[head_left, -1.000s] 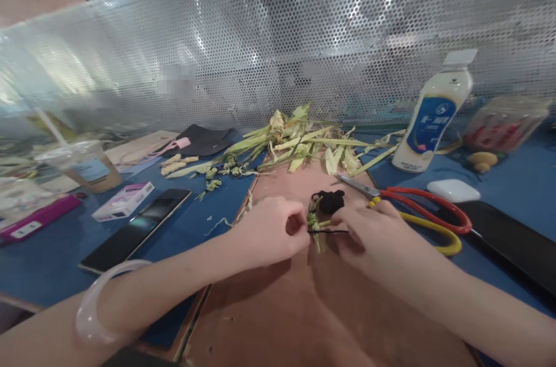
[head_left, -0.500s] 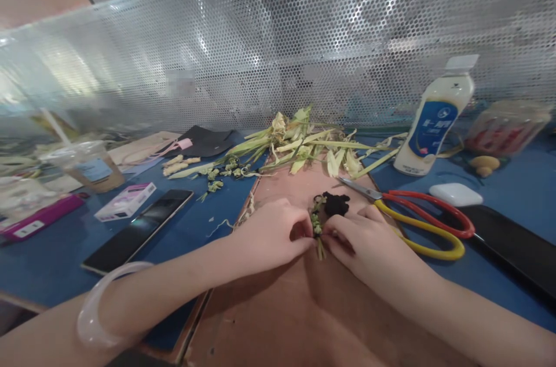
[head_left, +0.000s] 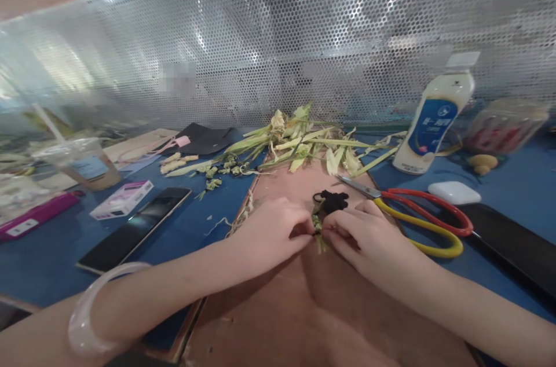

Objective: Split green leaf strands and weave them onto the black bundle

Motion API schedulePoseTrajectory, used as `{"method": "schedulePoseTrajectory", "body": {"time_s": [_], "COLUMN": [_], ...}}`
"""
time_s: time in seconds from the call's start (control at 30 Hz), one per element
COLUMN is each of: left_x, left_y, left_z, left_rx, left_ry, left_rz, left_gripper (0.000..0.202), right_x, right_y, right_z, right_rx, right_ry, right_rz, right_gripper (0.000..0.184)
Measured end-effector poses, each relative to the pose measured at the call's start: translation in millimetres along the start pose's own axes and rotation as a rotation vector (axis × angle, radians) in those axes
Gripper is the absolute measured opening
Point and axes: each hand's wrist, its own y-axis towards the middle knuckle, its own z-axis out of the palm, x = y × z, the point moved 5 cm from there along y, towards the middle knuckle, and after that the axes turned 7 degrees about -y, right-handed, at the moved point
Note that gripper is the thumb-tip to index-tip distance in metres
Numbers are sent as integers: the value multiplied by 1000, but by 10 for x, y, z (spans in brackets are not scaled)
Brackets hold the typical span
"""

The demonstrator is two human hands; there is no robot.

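My left hand (head_left: 278, 234) is closed in a pinch at the left side of a small braided green plant-strip piece (head_left: 317, 222). From the right, my right hand (head_left: 365, 234) pinches the same piece, partly covering it. Short loose strip ends stick out below the fingertips. Just behind the piece lies a black bundle of cord or cloth (head_left: 334, 200); its kind is unclear. Scissors (head_left: 417, 222) with one red and one yellow handle rest right beside my right hand. A heap of pale green corn husks (head_left: 304, 141) lies at the far end of the brown board (head_left: 252, 320).
On the left are a phone (head_left: 134, 231), a small box (head_left: 122, 200), a drink cup (head_left: 89, 164) and several small braided pieces (head_left: 212, 176). A bottle (head_left: 434, 118), a white case (head_left: 454, 192) and a black object (head_left: 508, 245) stand or lie right. Perforated metal (head_left: 243, 37) rises behind.
My right hand has shifted slightly left and up over the braided piece, covering more of it. The left hand stays pinched in nearly the same place.
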Motion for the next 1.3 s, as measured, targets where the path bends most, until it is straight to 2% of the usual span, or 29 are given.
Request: {"method": "schedulePoseTrajectory", "body": {"time_s": [0.23,0.43,0.6,0.77,0.93,1.07,1.13,1.3], "left_x": [-7,-9,-27,-21,23,99,109,68], "left_y": [-22,-25,-37,-20,32,69,80,82], "left_z": [3,12,26,-29,-84,-117,-113,-90], "left_rx": [-27,5,7,16,152,99,86,64], "left_ry": [-11,-16,-14,43,-127,-226,-205,-72], "left_rz": [16,22,54,41,-7,-48,1,241], "left_gripper": [10,9,13,8,18,20,24,23], "right_x": [21,122,154,80,-42,-76,-69,-48], "right_y": [-24,-36,-52,-50,-36,-32,-33,-28], "right_z": [4,-24,-11,8,-68,-111,-101,-59], "right_rx": [48,-21,-34,18,60,24,17,16], "right_ry": [-50,-147,-202,-203,-104,-31,-8,-2], "right_rz": [-53,-171,-182,-177,-156,-152,-164,-186], "right_gripper": [21,22,20,19,17,19,20,21]}}
